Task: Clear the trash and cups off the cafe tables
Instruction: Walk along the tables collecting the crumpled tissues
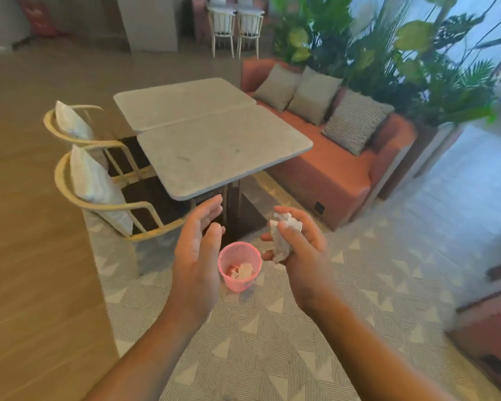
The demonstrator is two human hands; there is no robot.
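One crumpled white napkin is being clamped in the grip of the right hand just above-right of the pink mesh wastebasket, the left hand is hovering spread apart beside it, and binning is probably needing a small leftward shift, then release.

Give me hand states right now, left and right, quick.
Left hand: open, fingers straight, holding nothing.
Right hand: gripping a crumpled white paper napkin, above and to the right of the pink mesh wastebasket.
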